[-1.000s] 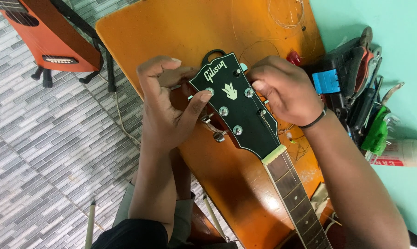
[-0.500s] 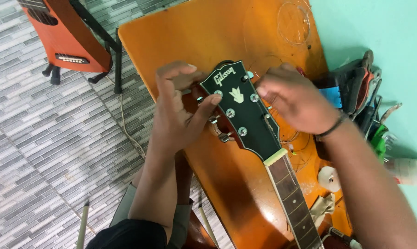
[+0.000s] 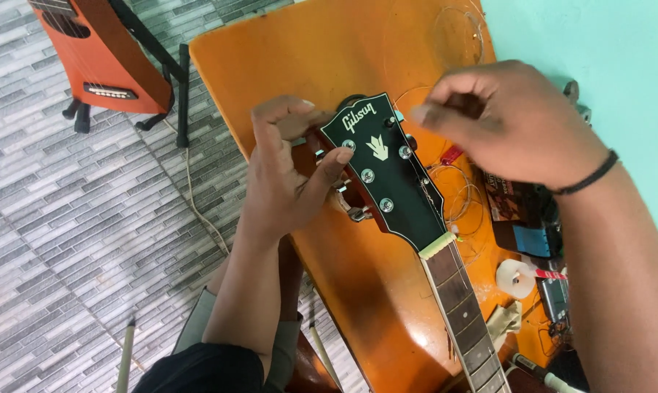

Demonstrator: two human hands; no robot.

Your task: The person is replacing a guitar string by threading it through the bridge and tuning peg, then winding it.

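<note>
A guitar's black headstock with silver tuner posts lies over an orange wooden table; its neck runs toward the lower right. My left hand grips the headstock's left edge, thumb on the black face and fingers around the tuning pegs. My right hand hovers raised above the headstock's right side, its fingers pinched together; whether it holds a thin string I cannot tell. Loose coiled guitar strings lie on the table to the right of the headstock.
An orange acoustic guitar stands on a black stand on the grey tiled floor at the upper left. Tools, a blue packet, a roll of white tape and a cloth clutter the table's right side by the turquoise wall.
My right hand has lifted off the headstock's right edge and risen toward the camera. The left hand keeps its grip. The view has shifted a little.
</note>
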